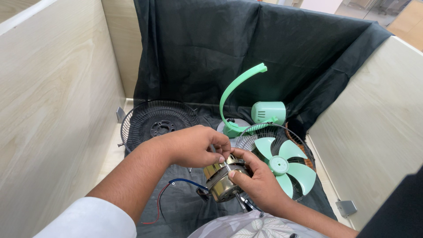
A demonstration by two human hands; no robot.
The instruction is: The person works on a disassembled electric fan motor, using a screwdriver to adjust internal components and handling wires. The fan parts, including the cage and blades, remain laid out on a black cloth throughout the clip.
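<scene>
While both hands meet at lower centre of the frame, these lines hold:

Motor axis: the brass-coloured fan motor (222, 180) is tilted, its shaft (240, 202) pointing to the lower right and its other end to the upper left.
Right grip: the right hand (260, 178) wraps the motor from the right, thumb pressed on the casing.
Left grip: the left hand (194, 145) comes from the left, fingers pinched together at the motor's upper end.
Wires: red and blue leads (176, 187) trail left from the motor.
Bench: black cloth (185, 207) covers it.
Around: black fan grille (158, 123) upper left; green blade (284, 165) in a wire guard (255, 136) right; green stand (240, 99) behind; pale wooden panels (57, 110) either side.
</scene>
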